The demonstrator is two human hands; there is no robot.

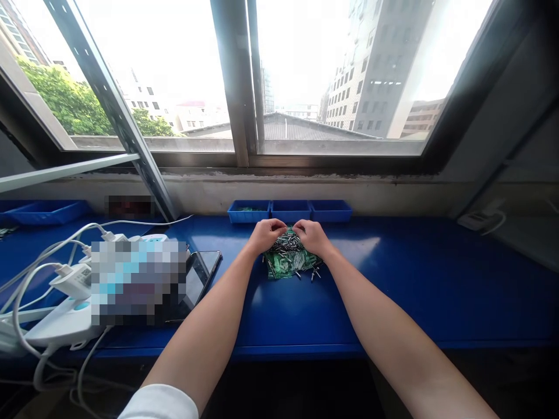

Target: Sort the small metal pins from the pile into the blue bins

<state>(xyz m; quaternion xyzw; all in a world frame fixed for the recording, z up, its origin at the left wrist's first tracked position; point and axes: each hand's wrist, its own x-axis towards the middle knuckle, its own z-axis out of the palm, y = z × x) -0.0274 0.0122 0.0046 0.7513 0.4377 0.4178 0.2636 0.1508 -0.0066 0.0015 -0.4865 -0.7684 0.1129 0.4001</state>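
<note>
Above a heap on the blue table, my left hand (265, 235) and my right hand (312, 236) face each other, a small gap between their fingertips. Both have thumb and fingers pinched closed. Whatever they pinch is too small to make out. Right under them lies a pile of small silvery metal pins (286, 243), thin and pointed. Green printed plastic packets (282, 266) spread below and around the pins, partly covered by them. A few loose pins (315, 272) lie at the heap's near right edge.
Behind the heap stand three joined blue bins (291, 216); the left one holds something green. To the left are a white power strip (65, 323) with plugs and cables, and a dark tablet-like device (203, 273). The blue table (301, 331) ends at its front edge near my forearms.
</note>
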